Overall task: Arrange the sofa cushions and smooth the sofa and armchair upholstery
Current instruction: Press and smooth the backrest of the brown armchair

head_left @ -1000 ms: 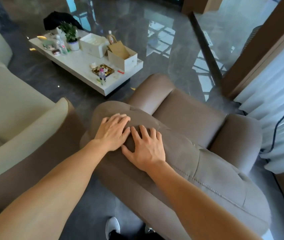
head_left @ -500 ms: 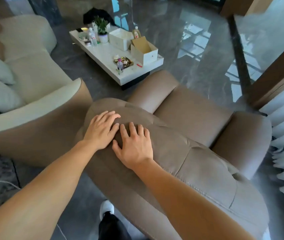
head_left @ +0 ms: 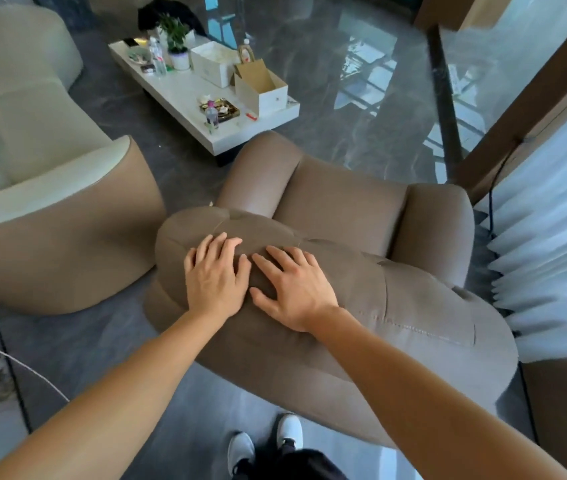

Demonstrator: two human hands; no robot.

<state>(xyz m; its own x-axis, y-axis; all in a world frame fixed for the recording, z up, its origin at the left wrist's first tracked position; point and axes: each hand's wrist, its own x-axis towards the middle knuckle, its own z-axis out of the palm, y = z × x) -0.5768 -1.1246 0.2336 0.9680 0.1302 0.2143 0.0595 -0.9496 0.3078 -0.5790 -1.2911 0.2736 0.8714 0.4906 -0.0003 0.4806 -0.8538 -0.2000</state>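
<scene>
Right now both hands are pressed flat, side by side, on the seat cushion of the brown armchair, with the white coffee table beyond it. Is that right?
Not quite. The left hand and right hand lie flat, side by side, on the top of the brown armchair's backrest, not its seat cushion. The head view shows this, with the white coffee table beyond.

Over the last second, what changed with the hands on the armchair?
Little. The left hand and right hand stay flat, side by side, on top of the armchair backrest, nothing gripped. The view shifted, so more of the sofa and both shoes now show. The coffee table clutter looks unchanged.
</scene>
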